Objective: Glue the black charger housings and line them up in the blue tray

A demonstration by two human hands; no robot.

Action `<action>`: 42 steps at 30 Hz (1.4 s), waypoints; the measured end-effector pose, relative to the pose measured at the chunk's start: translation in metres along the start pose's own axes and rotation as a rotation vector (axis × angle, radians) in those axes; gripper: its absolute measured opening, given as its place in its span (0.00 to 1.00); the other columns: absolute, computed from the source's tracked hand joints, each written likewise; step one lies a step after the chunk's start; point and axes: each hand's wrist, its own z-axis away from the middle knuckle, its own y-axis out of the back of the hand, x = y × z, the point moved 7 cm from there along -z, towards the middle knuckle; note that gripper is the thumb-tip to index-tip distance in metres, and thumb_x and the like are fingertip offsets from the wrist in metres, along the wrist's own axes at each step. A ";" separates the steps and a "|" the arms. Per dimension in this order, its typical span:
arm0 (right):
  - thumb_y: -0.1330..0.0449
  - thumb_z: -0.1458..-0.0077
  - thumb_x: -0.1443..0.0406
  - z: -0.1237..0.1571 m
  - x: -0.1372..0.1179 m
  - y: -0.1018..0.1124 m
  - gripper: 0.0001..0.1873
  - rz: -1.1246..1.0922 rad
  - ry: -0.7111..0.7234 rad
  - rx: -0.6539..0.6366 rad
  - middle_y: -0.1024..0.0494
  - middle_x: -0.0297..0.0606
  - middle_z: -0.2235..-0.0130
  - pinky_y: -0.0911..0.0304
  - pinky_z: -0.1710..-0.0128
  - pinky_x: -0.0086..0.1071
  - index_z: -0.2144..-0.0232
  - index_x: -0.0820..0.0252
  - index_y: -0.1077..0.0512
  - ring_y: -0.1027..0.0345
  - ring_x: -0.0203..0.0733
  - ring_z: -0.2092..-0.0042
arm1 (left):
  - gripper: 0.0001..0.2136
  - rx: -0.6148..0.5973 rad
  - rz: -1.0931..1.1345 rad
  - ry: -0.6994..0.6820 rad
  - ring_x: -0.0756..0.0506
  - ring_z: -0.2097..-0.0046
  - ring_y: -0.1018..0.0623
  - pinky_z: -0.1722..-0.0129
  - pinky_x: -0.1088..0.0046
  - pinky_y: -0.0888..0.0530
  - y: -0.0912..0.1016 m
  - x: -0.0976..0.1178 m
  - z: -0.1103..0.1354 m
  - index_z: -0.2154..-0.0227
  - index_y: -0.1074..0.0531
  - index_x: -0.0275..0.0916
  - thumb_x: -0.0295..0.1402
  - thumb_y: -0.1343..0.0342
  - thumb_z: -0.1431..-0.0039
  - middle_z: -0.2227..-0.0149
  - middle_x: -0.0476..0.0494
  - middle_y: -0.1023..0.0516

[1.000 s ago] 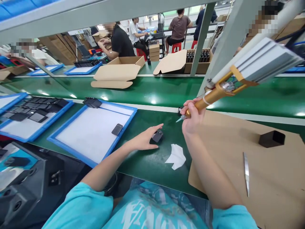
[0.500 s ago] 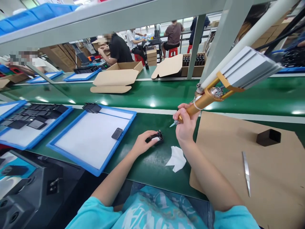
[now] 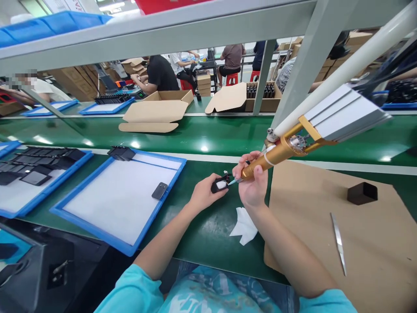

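Observation:
My left hand point(image 3: 204, 195) is closed round a small black part point(image 3: 220, 184) with a white patch on it, held just above the green bench. My right hand point(image 3: 250, 182) grips the gold barrel of a dispenser tool point(image 3: 276, 153) that hangs from a white tube. The tool's thin tip touches the small black part. A crumpled white wipe point(image 3: 243, 225) lies on the bench just below both hands.
A blue-framed white tray point(image 3: 120, 198) at left holds one dark flat piece point(image 3: 159, 191). Another blue tray point(image 3: 35, 174) of black parts sits further left. A brown cardboard sheet point(image 3: 342, 226) at right carries a black box point(image 3: 361, 193) and metal tweezers point(image 3: 339, 242). Other people work beyond the conveyor.
My left hand picked the small black part off the bench and lifted it. My right hand brought the dispenser tip down and left onto the part.

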 end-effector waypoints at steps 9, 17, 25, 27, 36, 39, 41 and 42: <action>0.42 0.49 0.49 -0.001 -0.001 0.006 0.18 0.033 0.016 0.021 0.31 0.28 0.66 0.42 0.78 0.31 0.62 0.52 0.34 0.40 0.27 0.81 | 0.15 0.049 0.159 0.003 0.46 0.66 0.23 0.65 0.71 0.29 0.003 0.002 0.006 0.60 0.30 0.42 0.40 0.37 0.50 0.65 0.50 0.21; 0.44 0.47 0.49 0.002 -0.004 0.004 0.15 0.059 0.052 0.012 0.32 0.29 0.66 0.42 0.78 0.31 0.65 0.52 0.35 0.41 0.27 0.81 | 0.15 0.046 0.159 -0.008 0.45 0.65 0.22 0.64 0.70 0.28 0.002 0.002 0.008 0.59 0.30 0.43 0.40 0.37 0.49 0.64 0.49 0.21; 0.43 0.49 0.48 0.002 -0.004 0.001 0.20 0.037 0.022 0.012 0.31 0.28 0.67 0.42 0.78 0.31 0.58 0.50 0.34 0.40 0.28 0.81 | 0.15 0.053 0.183 0.018 0.45 0.63 0.22 0.62 0.69 0.27 -0.001 0.004 0.010 0.58 0.31 0.43 0.37 0.39 0.48 0.63 0.49 0.21; 0.43 0.50 0.48 0.003 -0.004 0.001 0.20 0.041 0.016 0.019 0.31 0.28 0.67 0.41 0.78 0.32 0.58 0.49 0.35 0.40 0.28 0.81 | 0.15 0.057 0.187 0.026 0.44 0.63 0.21 0.62 0.69 0.26 -0.004 0.003 0.011 0.56 0.31 0.43 0.35 0.40 0.48 0.62 0.48 0.21; 0.42 0.50 0.49 0.009 -0.006 -0.007 0.19 0.005 -0.020 0.006 0.31 0.28 0.63 0.41 0.76 0.32 0.58 0.48 0.37 0.38 0.28 0.79 | 0.18 0.055 0.241 -0.043 0.46 0.63 0.21 0.62 0.71 0.24 -0.018 0.012 0.017 0.52 0.32 0.42 0.34 0.39 0.47 0.58 0.47 0.21; 0.41 0.50 0.50 0.011 -0.006 -0.008 0.19 -0.018 -0.034 -0.005 0.31 0.28 0.63 0.41 0.76 0.32 0.58 0.48 0.36 0.38 0.28 0.79 | 0.19 0.082 0.222 -0.087 0.47 0.62 0.21 0.61 0.72 0.24 -0.016 0.015 0.018 0.51 0.31 0.42 0.32 0.39 0.47 0.57 0.47 0.21; 0.41 0.50 0.50 0.011 -0.006 -0.009 0.19 -0.023 -0.037 -0.011 0.31 0.28 0.63 0.41 0.76 0.32 0.58 0.48 0.36 0.38 0.28 0.79 | 0.19 0.083 0.202 -0.095 0.47 0.63 0.21 0.62 0.72 0.24 -0.016 0.014 0.017 0.51 0.31 0.42 0.32 0.39 0.47 0.57 0.47 0.20; 0.41 0.50 0.50 0.011 -0.006 -0.009 0.19 -0.024 -0.039 -0.013 0.31 0.28 0.63 0.41 0.76 0.32 0.58 0.48 0.36 0.38 0.28 0.79 | 0.19 0.079 0.197 -0.097 0.47 0.63 0.21 0.63 0.72 0.24 -0.016 0.014 0.017 0.52 0.31 0.42 0.32 0.39 0.47 0.58 0.47 0.20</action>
